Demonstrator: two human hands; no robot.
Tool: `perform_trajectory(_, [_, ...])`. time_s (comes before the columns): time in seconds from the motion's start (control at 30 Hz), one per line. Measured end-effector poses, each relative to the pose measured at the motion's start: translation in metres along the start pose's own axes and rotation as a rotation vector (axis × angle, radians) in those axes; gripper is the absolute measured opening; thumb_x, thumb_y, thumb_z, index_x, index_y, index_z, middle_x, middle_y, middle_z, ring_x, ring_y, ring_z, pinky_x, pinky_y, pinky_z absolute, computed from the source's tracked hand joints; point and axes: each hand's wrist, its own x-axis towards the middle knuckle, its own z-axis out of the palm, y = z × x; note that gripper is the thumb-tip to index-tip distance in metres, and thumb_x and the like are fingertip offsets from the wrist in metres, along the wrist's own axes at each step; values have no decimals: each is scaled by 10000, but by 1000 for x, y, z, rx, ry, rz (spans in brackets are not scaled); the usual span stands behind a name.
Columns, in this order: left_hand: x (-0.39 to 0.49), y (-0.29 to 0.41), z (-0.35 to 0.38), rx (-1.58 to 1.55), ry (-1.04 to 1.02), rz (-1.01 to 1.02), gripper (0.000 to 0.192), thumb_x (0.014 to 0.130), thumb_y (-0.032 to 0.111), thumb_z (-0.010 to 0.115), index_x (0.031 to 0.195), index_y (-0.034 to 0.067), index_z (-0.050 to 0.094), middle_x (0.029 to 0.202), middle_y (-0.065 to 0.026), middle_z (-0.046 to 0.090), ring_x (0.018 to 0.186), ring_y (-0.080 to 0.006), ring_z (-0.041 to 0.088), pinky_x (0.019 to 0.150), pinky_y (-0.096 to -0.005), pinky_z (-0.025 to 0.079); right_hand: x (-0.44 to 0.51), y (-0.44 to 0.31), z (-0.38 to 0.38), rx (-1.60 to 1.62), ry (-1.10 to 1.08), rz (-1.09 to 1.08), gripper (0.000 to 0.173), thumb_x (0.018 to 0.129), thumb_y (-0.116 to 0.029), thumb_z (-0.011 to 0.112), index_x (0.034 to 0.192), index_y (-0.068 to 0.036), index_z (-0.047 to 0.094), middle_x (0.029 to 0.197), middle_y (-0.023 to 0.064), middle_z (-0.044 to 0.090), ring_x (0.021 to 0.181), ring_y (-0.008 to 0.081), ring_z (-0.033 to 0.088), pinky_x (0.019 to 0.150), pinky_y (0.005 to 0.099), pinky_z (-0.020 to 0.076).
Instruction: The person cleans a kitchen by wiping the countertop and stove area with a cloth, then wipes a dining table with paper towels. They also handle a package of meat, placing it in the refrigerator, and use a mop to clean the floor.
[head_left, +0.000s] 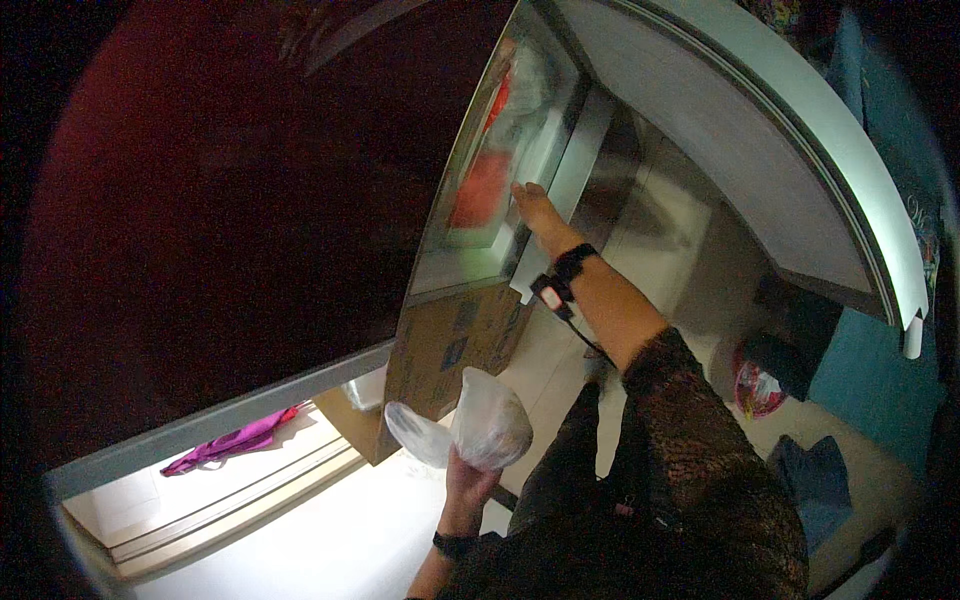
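Observation:
My left hand (471, 480) is closed around a translucent white plastic bag (493, 420) with something bulky inside. The contents cannot be made out. My right arm stretches forward, and my right hand (541, 214) is at the front edge of a lit compartment of what looks like a refrigerator. Its fingers are bent; whether they grip the edge is unclear. Inside the compartment lie a red package (482, 189) and a pale plastic bag (525, 86). To the right, the pale inner side of an open door (720, 112) curves across the view.
A dark red panel (247, 202) fills the left. Below the compartment stands a cardboard box (457, 337). Purple cloth (232, 444) lies by a brightly lit floor track (247, 499). At right are a pink basket (759, 390) and blue cloth (814, 484).

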Motion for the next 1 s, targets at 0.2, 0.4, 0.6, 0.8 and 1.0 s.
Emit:
perform_trajectory(0.2, [-25, -14, 4, -105, -15, 27, 461, 964, 325, 329, 1329, 48, 381, 1343, -164, 420, 1195, -343, 433, 1019, -500, 353, 58, 9, 16, 363, 69, 70, 522, 931, -478, 438, 1129, -5, 533, 1116, 84, 562, 976, 201, 531, 847, 330, 423])
perform_trajectory(0.4, [-30, -24, 33, -76, 29, 50, 447, 960, 323, 363, 1329, 73, 392, 1351, -140, 424, 1212, -325, 423, 1033, -496, 337, 53, 19, -43, 338, -110, 66, 498, 944, -468, 411, 1142, -33, 550, 1074, 49, 590, 951, 164, 551, 841, 303, 432])
perform_trajectory(0.6, [-39, -33, 88, 53, -159, 64, 533, 961, 433, 321, 1373, 95, 336, 1410, -114, 358, 1281, -304, 355, 1080, -489, 269, -15, 7, -108, 444, -33, 26, 467, 930, -466, 451, 1156, -67, 543, 1059, 42, 580, 967, 165, 536, 875, 303, 417])
perform_trajectory(0.8, [-9, -35, 153, 241, -249, 184, 606, 936, 504, 354, 1391, 108, 305, 1424, -98, 340, 1304, -283, 319, 1101, -450, 220, -40, -7, -103, 273, 38, 7, 583, 882, -523, 508, 1280, -105, 428, 1146, 37, 495, 1052, 174, 474, 900, 333, 396])
perform_trajectory(1.0, [50, -41, 194, 1295, -105, 513, 566, 943, 483, 373, 1346, 85, 355, 1373, -126, 384, 1275, -284, 339, 1085, -408, 225, -159, -49, -74, 26, -96, -288, 686, 868, -374, 596, 1404, -121, 249, 1206, 72, 444, 1012, 181, 482, 897, 326, 415])
